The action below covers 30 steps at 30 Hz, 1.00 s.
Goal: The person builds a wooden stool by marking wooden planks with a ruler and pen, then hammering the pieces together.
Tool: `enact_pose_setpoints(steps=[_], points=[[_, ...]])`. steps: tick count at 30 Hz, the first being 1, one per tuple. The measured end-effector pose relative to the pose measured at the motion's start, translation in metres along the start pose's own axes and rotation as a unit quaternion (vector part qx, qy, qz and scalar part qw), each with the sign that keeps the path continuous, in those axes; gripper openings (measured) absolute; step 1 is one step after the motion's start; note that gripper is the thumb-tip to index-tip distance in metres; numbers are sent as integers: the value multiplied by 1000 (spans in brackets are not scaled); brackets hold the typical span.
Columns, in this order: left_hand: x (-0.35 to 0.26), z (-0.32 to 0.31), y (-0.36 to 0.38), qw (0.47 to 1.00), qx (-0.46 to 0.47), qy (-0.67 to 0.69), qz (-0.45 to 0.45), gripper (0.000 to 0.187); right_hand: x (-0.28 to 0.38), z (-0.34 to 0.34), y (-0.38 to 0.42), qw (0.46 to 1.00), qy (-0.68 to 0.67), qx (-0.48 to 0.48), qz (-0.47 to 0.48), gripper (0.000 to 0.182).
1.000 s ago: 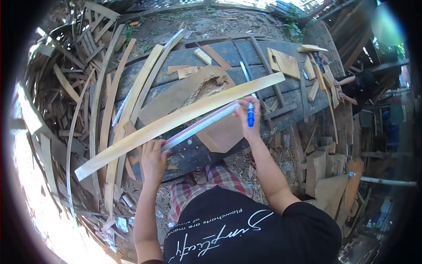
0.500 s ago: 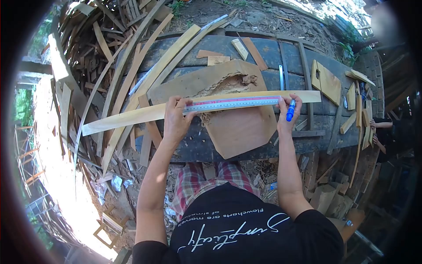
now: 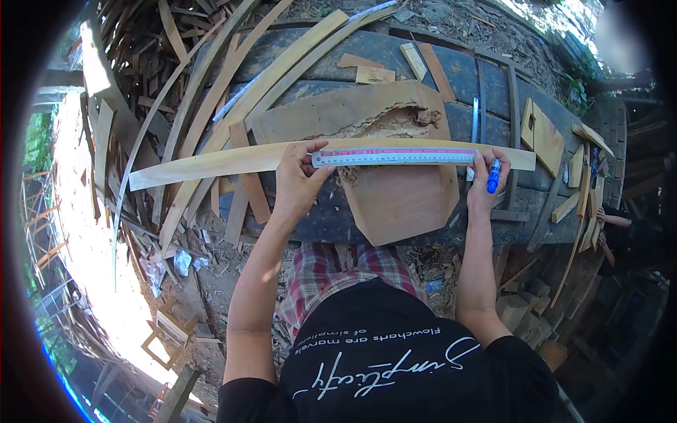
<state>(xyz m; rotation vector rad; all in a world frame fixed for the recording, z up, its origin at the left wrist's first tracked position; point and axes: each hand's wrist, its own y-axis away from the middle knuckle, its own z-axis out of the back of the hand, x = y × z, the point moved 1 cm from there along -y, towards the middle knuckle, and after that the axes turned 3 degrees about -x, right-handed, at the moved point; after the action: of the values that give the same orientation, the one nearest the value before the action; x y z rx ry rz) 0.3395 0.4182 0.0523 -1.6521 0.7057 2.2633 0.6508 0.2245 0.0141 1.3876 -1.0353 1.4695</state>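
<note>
A long pale wooden strip (image 3: 211,165) lies crosswise in front of me, slightly curved. Along its near edge runs a straight ruler (image 3: 395,159) with a pink band and fine markings. My left hand (image 3: 300,176) pinches the ruler's left end against the strip, thumb on the near side. At the other end, my right hand (image 3: 485,185) grips ruler and strip, with a blue marker (image 3: 493,176) also held in its fingers, pointing toward me. Beneath the strip sits a large wooden slab (image 3: 402,204) with a ragged, decayed hollow (image 3: 402,123).
The slab rests on a dark plank table (image 3: 310,225). Several long curved strips (image 3: 261,92) lean across its left side. A metal rule (image 3: 474,123), offcuts (image 3: 375,75) and a board with a hole (image 3: 541,137) lie about. At far right, another person's hand (image 3: 612,218) shows.
The view has shifted, so the table scene sits a little higher and further right. Strip and ruler now lie more level, the left end raised; both hands keep their hold.
</note>
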Motion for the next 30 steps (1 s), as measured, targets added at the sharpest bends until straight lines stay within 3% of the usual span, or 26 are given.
enact_pose_setpoints(steps=[9,11,17,30], points=[[-2,20,-2,987,12,149,59,36,6,-11,14,1000,-2,-13,-4,34],[-1,26,-6,992,11,79,93,27,5,-13,17,1000,6,-17,-5,35],[-6,26,-24,992,-5,-107,68,17,1,-20,24,999,30,-40,-16,37],[-10,12,-39,962,-36,-271,-3,20,-6,-19,24,990,134,-30,39,32]])
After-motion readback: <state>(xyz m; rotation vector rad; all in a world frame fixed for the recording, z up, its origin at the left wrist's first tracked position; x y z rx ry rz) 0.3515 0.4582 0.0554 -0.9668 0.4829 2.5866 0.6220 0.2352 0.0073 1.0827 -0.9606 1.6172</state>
